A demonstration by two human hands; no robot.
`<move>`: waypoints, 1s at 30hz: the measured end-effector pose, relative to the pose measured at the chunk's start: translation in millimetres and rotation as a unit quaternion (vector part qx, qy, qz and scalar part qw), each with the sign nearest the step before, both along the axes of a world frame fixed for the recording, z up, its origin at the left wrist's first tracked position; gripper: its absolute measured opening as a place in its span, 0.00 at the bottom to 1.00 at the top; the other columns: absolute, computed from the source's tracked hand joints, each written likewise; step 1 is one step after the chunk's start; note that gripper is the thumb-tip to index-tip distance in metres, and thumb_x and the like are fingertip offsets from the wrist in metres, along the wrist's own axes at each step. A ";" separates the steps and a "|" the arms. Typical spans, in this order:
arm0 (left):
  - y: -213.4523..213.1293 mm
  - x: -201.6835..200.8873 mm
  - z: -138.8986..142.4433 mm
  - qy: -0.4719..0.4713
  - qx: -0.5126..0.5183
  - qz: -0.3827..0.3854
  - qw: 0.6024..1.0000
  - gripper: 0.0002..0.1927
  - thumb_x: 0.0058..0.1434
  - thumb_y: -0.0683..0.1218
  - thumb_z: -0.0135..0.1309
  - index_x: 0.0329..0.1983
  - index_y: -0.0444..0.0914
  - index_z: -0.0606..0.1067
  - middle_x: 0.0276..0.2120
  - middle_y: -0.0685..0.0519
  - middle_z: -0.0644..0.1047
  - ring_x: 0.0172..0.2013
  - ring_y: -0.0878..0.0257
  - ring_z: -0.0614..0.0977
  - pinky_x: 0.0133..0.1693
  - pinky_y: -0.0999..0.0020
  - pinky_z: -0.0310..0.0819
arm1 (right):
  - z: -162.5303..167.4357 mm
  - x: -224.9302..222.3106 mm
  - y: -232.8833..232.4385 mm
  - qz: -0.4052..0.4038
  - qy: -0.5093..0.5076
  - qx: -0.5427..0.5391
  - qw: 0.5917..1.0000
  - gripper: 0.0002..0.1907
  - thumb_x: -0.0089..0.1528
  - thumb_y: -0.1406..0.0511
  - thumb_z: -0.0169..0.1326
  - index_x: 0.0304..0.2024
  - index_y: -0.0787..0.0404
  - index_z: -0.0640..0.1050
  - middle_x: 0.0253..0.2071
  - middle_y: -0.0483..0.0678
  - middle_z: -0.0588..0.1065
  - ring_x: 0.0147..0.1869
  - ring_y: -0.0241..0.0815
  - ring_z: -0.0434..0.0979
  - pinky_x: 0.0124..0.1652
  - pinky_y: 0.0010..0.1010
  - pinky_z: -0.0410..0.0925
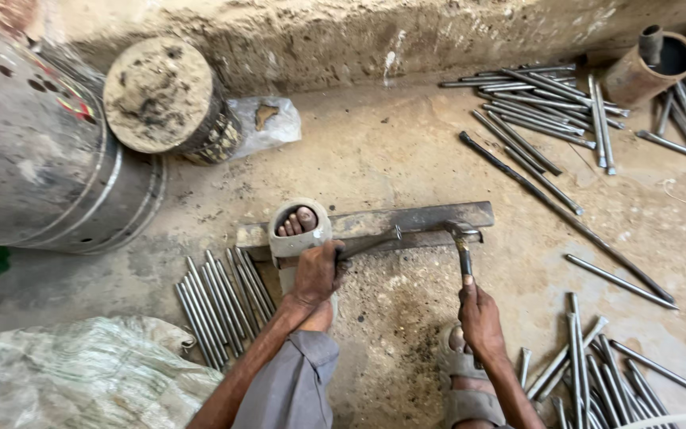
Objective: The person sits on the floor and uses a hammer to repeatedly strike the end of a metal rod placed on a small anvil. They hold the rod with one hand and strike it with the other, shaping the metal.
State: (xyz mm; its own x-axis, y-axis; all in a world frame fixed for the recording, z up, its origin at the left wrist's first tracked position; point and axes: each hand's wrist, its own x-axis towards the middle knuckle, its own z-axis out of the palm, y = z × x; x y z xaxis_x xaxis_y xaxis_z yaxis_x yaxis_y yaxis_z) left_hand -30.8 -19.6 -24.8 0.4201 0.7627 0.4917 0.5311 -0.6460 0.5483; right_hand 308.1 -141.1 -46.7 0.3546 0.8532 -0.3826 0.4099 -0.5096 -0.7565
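Thin grey steel rod (pixel 368 242) with a small eye or bend near its far end, that's what's being worked on here. It's lying along the top of a long flat rusty steel bar (pixel 414 218) that sits on the dusty concrete floor (pixel 406 151) like a makeshift anvil. The left hand (pixel 317 272) has its fingers wrapped tight around the near end of the rod, pinning it down. The right hand (pixel 480 316) is closed round the handle of a small dark-headed hammer (pixel 462 242), whose head sits at or just over the bar close to the rod's far end. I can't tell if it's actually touching.

A sandalled foot (pixel 299 230) is planted on the bar's left end, just beside the gripping hand, and looks like it's keeping the bar from shifting.

My guess on handling: the rod is stiff, light for its length and smooth, so it'd want to roll or hop on the bar. Grabbing it well back from the hammer end, like it's held now, seems the sane spot.

A bundle of straight grey rods (pixel 220 306) lies left of that hand, with more loose rods (pixel 597 373) on the right.
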 end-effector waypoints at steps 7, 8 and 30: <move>0.0 -3.7 -15.6 -0.015 0.008 -0.012 1.000 0.15 0.74 0.51 0.51 0.50 0.37 0.63 0.19 0.52 0.70 0.19 0.58 0.75 0.23 0.58 0.71 | -18.0 -0.8 -0.4 -0.024 0.019 -0.071 0.997 0.34 0.71 0.42 0.29 0.27 0.58 0.71 0.18 0.42 0.61 0.19 0.36 0.58 0.19 0.36 0.59; -0.5 -4.4 -15.7 -0.011 0.013 -0.013 1.000 0.14 0.73 0.51 0.51 0.50 0.37 0.63 0.19 0.52 0.70 0.19 0.57 0.75 0.23 0.58 0.71 | -20.1 -0.3 -0.6 -0.023 0.013 -0.072 0.997 0.33 0.70 0.42 0.29 0.27 0.56 0.72 0.18 0.42 0.61 0.19 0.36 0.58 0.18 0.35 0.59; 7.1 25.6 52.0 0.240 -0.116 0.016 0.964 0.12 0.66 0.47 0.57 0.51 0.40 0.73 0.28 0.51 0.81 0.23 0.58 0.83 0.23 0.63 0.78 | 49.4 8.7 8.9 -0.027 0.099 -0.108 0.989 0.28 0.71 0.46 0.34 0.39 0.60 0.75 0.22 0.41 0.63 0.22 0.34 0.58 0.20 0.30 0.58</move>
